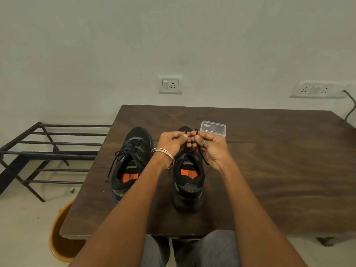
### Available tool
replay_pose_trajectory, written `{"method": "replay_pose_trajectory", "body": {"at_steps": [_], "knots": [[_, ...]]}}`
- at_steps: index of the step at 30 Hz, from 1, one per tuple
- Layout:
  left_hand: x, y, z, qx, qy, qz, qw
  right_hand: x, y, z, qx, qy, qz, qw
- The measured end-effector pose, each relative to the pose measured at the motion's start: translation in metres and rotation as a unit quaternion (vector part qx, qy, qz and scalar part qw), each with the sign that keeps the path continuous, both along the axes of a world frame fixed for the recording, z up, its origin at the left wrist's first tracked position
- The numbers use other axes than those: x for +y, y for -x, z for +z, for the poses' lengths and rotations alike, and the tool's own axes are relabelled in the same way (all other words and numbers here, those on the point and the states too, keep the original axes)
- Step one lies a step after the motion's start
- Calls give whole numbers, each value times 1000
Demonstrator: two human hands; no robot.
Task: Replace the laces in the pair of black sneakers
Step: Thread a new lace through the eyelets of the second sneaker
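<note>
Head view of a dark wooden table point(269, 170) against a pale wall. Two black sneakers stand side by side near the middle of the table, heels toward the viewer. The left sneaker point(133, 160) is laced up its front, with one loose lace end point(111, 168) trailing down its left side toward the table edge; no bow is visible on it. The right sneaker point(189, 180) has a black lace point(202, 153) rising from its upper eyelets into both hands.

The left hand point(171, 144), with metal bangles point(163, 154) on the wrist, has its fingers curled and pinches the lace above the shoe's front. The right hand point(211, 146), wearing a ring point(204, 143), likewise pinches the lace; the fingertips of both hands meet over the toe end. Whether a knot is being made or undone cannot be told.

Judged progress: both shoes carry laces, so the work appears to be in a late stage or at the very start; whether these are the new laces is not shown.

Each orange insole bears dark lettering, of which only "ush" can be read; a small yellowish logo marks each heel, too small to identify. A clear plastic box point(213, 128) with a pale label, unreadable, lies just beyond the right hand. A black metal rack point(48, 151) stands left of the table, an orange bucket point(57, 237) at its near left corner, and a wall socket point(170, 84) beyond.
</note>
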State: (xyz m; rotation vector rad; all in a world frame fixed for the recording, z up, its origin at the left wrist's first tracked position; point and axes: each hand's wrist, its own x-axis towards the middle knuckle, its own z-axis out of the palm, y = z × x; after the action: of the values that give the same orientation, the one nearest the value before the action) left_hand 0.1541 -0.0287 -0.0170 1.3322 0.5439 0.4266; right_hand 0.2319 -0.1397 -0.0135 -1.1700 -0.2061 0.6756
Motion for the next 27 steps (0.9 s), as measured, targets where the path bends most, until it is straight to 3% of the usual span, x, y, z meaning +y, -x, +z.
{"method": "replay_pose_trajectory", "body": {"at_steps": [3, 9, 18, 27], "knots": [[0, 0, 0, -8, 7, -18, 1000, 0, -3, -3, -4, 8, -32, 999], [1, -6, -11, 38, -76, 7, 996, 2, -3, -2, -21, 69, -81, 994], [-3, -8, -10, -4, -39, 31, 999, 13, -1, -9, 85, 51, -134, 986], [-5, -7, -8, -17, 10, 7, 1000, 10, 5, 2, 48, 25, -42, 998]]}}
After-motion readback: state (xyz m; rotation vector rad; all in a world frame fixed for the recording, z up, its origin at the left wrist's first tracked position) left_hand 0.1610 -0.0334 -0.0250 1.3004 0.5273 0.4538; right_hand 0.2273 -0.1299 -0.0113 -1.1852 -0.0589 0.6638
